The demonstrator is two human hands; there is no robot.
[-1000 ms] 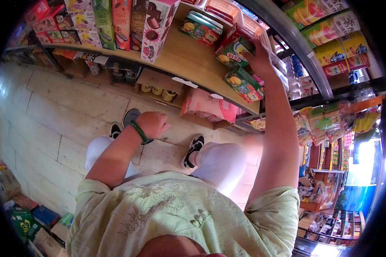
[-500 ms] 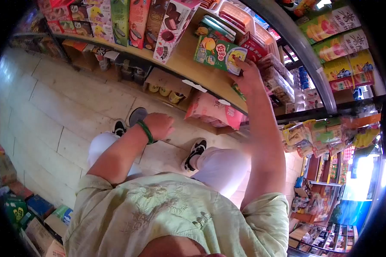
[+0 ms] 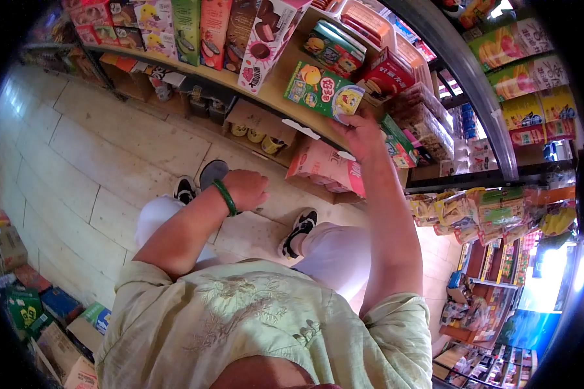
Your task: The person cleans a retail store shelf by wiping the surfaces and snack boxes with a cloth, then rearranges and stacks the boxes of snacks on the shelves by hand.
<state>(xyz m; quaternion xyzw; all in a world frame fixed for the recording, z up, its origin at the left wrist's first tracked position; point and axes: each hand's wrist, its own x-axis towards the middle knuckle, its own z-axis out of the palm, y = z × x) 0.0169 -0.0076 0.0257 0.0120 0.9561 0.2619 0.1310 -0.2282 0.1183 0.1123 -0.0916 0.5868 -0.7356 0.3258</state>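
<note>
You're at a tan wooden shelf [image 3: 274, 87] over pale floor tiles [image 3: 104, 155]. Tall pink-and-white carton [image 3: 272, 42] stands left of the flat green cardboard box [image 3: 324, 89], red cardboard box [image 3: 388, 72] to its right. Green box is near the shelf's front edge; your right hand [image 3: 363, 135] touches its lower-right corner, can't tell if gripping. Left hand [image 3: 243, 189]: loosely clenched. Green label starts 好, rest unclear.

At the right fingers [image 3: 352, 120], a green carton [image 3: 324, 91] bears yellow pictures and red-and-white lettering; beyond them, a red box [image 3: 384, 76] has pale lettering. Left of them, a pink-and-white carton [image 3: 269, 42] shows dark round biscuits. Behind the left fingers [image 3: 261, 184], a bangle [image 3: 226, 197] is deep green.
</note>
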